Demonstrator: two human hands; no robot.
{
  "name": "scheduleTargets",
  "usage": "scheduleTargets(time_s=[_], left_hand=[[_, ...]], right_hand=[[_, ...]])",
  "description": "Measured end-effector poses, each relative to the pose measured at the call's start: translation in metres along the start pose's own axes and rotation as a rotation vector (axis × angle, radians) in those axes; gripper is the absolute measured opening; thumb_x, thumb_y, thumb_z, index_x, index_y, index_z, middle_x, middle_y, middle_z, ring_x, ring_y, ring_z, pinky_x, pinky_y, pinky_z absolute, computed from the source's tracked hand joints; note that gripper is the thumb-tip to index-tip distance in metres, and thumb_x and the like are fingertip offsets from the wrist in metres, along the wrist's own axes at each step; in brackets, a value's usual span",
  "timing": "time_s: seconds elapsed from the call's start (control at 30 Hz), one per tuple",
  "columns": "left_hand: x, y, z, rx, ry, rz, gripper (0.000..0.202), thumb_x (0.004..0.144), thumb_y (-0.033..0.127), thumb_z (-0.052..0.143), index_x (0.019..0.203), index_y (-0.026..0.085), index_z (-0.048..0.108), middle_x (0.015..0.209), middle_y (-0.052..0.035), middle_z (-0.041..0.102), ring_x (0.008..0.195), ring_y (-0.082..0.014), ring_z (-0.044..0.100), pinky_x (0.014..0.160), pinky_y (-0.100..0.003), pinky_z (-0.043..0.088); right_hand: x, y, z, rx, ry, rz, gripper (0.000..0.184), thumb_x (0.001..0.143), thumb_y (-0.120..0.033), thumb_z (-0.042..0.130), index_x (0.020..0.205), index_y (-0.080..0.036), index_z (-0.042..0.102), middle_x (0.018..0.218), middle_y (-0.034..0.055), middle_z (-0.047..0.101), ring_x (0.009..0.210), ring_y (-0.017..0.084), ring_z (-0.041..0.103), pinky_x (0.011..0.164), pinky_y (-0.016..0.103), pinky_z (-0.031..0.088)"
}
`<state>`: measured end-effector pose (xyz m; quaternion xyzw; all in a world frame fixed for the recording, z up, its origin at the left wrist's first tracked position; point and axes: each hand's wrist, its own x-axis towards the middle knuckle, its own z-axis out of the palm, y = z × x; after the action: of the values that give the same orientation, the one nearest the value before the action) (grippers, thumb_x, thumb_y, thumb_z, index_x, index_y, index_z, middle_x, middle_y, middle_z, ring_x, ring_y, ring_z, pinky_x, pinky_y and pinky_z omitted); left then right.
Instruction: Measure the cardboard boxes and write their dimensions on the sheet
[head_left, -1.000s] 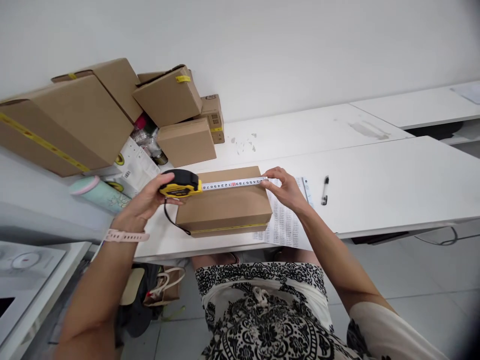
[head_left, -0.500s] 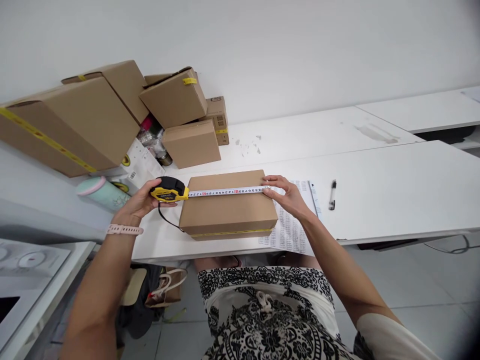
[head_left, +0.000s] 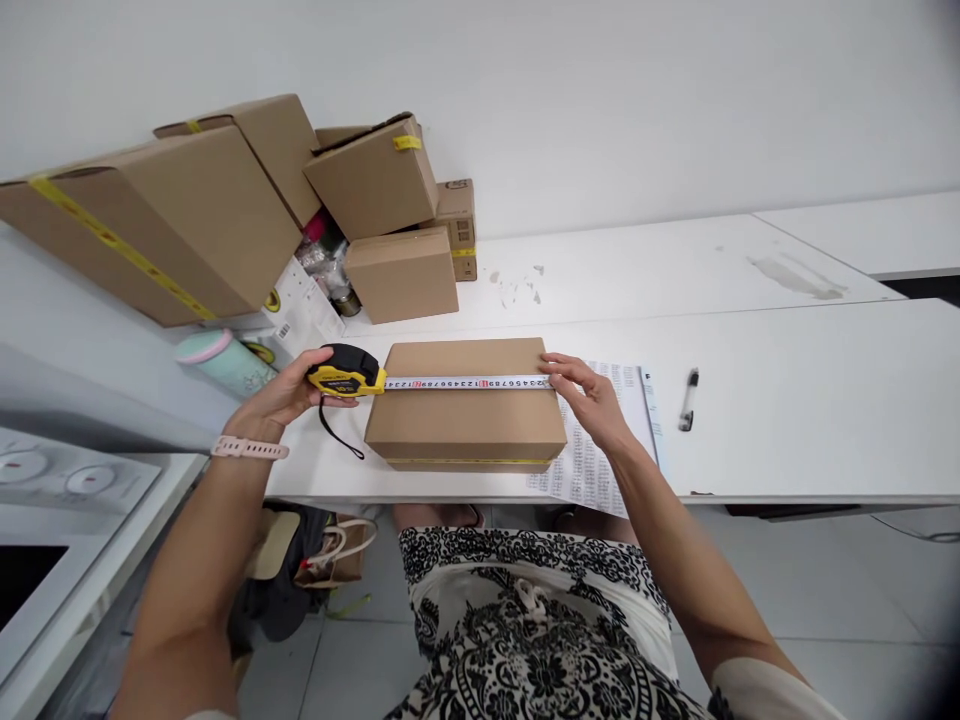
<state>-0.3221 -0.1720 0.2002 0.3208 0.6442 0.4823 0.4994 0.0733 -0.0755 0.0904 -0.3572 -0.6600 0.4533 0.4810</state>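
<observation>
A closed cardboard box (head_left: pixel 465 415) lies on the white table in front of me. My left hand (head_left: pixel 294 388) is wrapped round the black and yellow case of a tape measure (head_left: pixel 346 372) at the box's left edge, its black wrist strap hanging onto the table. The white blade stretches straight across the box top to the right edge. There, my right hand (head_left: pixel 589 398) pinches the blade's end between thumb and fingers, with fingertips at the box's edge. Printed sheets (head_left: pixel 592 460) lie partly beneath the box and under my right hand.
Several cardboard boxes (head_left: pixel 217 210) are stacked at the back left against the wall. A mint-green bottle (head_left: pixel 229 362) lies near my left wrist. A black pen (head_left: pixel 688 400) rests on the table (head_left: pixel 810 400) at right. A white appliance (head_left: pixel 67 490) stands at lower left.
The view has shifted slightly, so the boxes and table appear farther right. The tape still spans the box top, and both hands keep their hold; my right fingers are at the box's right edge.
</observation>
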Motion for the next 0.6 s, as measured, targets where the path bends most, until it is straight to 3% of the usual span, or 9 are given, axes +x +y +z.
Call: scheduleTargets(time_s=[0.3, 0.43, 0.6], left_hand=[[-0.003, 0.002, -0.029, 0.023, 0.009, 0.046, 0.029, 0.082, 0.033, 0.061, 0.099, 0.012, 0.072, 0.089, -0.0103, 0.079, 0.088, -0.0309, 0.072, 0.069, -0.043, 0.064], [0.004, 0.005, -0.046, 0.016, 0.046, 0.062, 0.026, 0.083, 0.035, 0.061, 0.095, 0.014, 0.073, 0.083, -0.0057, 0.079, 0.083, -0.029, 0.072, 0.067, -0.041, 0.065], [0.014, -0.001, -0.054, 0.034, 0.046, 0.067, 0.027, 0.084, 0.031, 0.06, 0.09, 0.008, 0.072, 0.076, -0.0098, 0.078, 0.074, -0.0291, 0.071, 0.064, -0.046, 0.064]], right_hand=[[0.001, -0.007, 0.011, -0.086, 0.002, 0.01, 0.031, 0.087, -0.038, 0.062, 0.116, -0.029, 0.068, 0.124, 0.0052, 0.066, 0.109, 0.022, 0.06, 0.099, 0.048, 0.047], [0.001, -0.008, 0.013, -0.061, 0.008, 0.01, 0.035, 0.086, -0.038, 0.063, 0.119, -0.028, 0.065, 0.127, 0.0058, 0.065, 0.105, 0.022, 0.061, 0.098, 0.047, 0.048], [0.001, -0.006, 0.014, -0.019, 0.016, 0.016, 0.042, 0.085, -0.039, 0.066, 0.124, -0.028, 0.06, 0.127, 0.0072, 0.066, 0.104, 0.022, 0.062, 0.1, 0.048, 0.047]])
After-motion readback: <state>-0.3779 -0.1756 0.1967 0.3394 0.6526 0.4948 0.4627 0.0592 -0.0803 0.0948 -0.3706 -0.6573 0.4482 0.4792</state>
